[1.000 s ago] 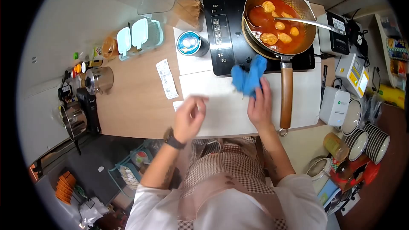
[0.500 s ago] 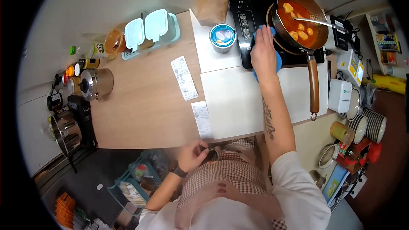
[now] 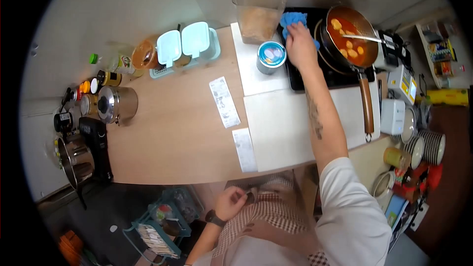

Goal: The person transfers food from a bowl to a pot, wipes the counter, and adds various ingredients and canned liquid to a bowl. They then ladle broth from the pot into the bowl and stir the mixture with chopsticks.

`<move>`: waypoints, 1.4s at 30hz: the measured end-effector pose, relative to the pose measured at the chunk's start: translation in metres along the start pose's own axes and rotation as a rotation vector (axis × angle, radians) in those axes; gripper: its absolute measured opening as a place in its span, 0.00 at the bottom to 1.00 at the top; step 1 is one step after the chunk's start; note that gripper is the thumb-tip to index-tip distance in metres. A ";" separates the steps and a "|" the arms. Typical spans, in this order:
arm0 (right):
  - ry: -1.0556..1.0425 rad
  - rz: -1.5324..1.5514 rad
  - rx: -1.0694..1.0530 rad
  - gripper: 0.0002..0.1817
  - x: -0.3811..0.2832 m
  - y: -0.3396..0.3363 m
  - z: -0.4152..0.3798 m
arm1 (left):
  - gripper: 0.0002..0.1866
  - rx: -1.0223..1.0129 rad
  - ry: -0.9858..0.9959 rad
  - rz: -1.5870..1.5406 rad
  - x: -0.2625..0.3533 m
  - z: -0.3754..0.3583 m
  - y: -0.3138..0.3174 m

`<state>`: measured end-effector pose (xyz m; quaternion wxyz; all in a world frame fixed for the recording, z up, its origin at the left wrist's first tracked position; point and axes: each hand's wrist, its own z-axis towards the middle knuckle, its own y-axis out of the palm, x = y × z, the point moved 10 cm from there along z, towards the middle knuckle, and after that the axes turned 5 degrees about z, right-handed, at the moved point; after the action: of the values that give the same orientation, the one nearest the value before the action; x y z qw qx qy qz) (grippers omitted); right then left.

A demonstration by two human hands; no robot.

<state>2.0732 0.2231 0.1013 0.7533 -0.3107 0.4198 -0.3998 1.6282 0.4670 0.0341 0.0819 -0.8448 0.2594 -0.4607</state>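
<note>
The cloth (image 3: 292,18) is partly covered by the right hand (image 3: 301,47) on the cooktop (image 3: 301,82), left of the pan (image 3: 363,23); whether it is gripped or merely pressed cannot be told. The left hand's (image 3: 230,203) grip is half-curled by the apron (image 3: 276,216); whether anything is held cannot be made out.

One left hand (image 3: 230,204) and one right hand (image 3: 301,49); one wristwatch (image 3: 214,217); one checked apron (image 3: 273,215); one blue cloth (image 3: 293,18); one induction cooktop (image 3: 296,78); one brown-handled pan (image 3: 362,20); one ladle (image 3: 366,37); one blue-lidded can (image 3: 271,58); one clear plastic bin (image 3: 259,19); two paper receipts (image 3: 224,102); two pale-teal container lids (image 3: 195,39); one black-knobbed steel pot (image 3: 123,104).
</note>
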 end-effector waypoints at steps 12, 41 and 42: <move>0.155 0.194 -0.243 0.15 -0.009 -0.115 -0.229 | 0.04 0.007 -0.033 -0.144 0.015 0.022 -0.005; 0.149 0.688 -0.448 0.19 -0.053 -0.062 -0.220 | 0.18 0.367 0.493 0.617 0.070 0.087 -0.033; 0.151 0.686 -0.508 0.18 -0.063 -0.065 -0.234 | 0.16 0.355 0.532 0.626 0.062 0.089 -0.027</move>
<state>1.8240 0.2146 0.0711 0.7094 -0.2984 0.6377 -0.0319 1.7385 0.4487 0.0398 0.2914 -0.5505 0.4316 -0.6525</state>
